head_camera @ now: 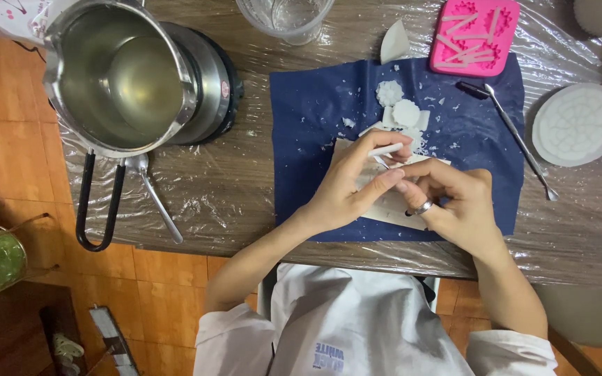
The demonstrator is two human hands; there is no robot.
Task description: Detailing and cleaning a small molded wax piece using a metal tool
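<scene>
**Both hands close on a thin white stick over the blue mat**

We see the left hand (353,181) curled over the centre of the dark blue mat (315,139), its fingertips pinching a thin white stick (387,150) that lies roughly level; the right hand (454,202), a ring on one finger, is folded tight against it, thumb and fingers meeting the left fingertips, though we cannot tell exactly what its own fingers grip; we judge the hands are pressed together so that one steadies the small piece while the other works on it. Beneath them lies a pale sheet (391,205), and just beyond it two white flower-shaped castings (397,103) amid white crumbs, the mat seemingly there to catch the scraps.

To the left, a steel pitcher (116,73) sits on a small round hotplate (210,80) and holds a clear, pale liquid; a transparent cup (283,17) at the top edge looks empty; the pink mould (474,35) carries several white sticks across its cavities; a round white mould (576,124) lies to the right, with a slim metal tool (520,143) between it and the hands.
</scene>
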